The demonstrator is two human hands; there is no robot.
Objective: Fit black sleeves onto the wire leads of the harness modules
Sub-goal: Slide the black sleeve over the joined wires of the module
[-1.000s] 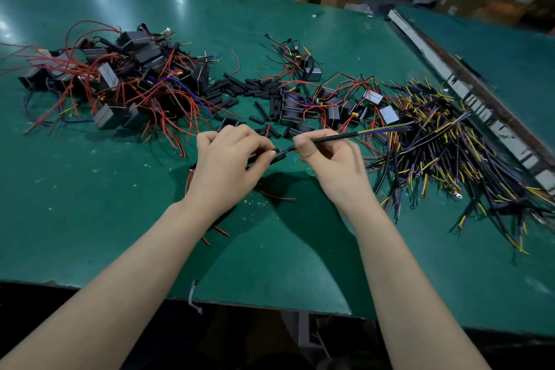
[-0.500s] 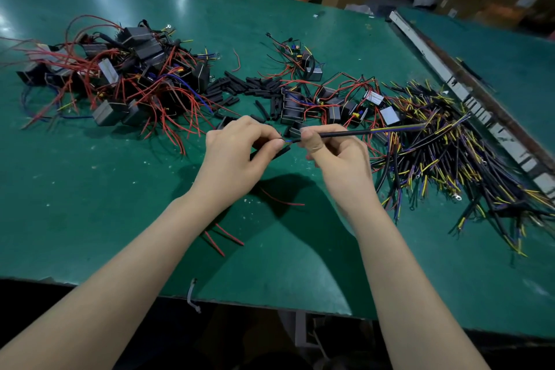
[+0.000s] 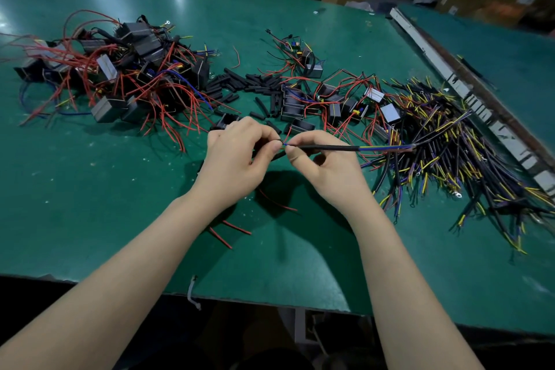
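Note:
My right hand [image 3: 326, 167] pinches a black-sleeved cable [image 3: 330, 147] whose yellow and blue wires run right toward the pile. My left hand [image 3: 237, 159] pinches thin wire tips right at the cable's left end, with a short black sleeve [image 3: 277, 155] held under its fingers. Red leads [image 3: 277, 204] hang below the left hand; the module they belong to is hidden by it. Loose black sleeves [image 3: 258, 85] lie scattered just beyond my hands.
A heap of black modules with red leads [image 3: 126, 75] lies at the left. More modules [image 3: 330, 99] sit behind my hands. A pile of black, yellow and blue cables [image 3: 450, 153] spreads to the right. A metal rail [image 3: 468, 93] splits the green table [image 3: 90, 189].
Both hands rose slightly away from me. The left hand shifted its pinch to the wire tips at the cable's end, and the red leads below it moved along.

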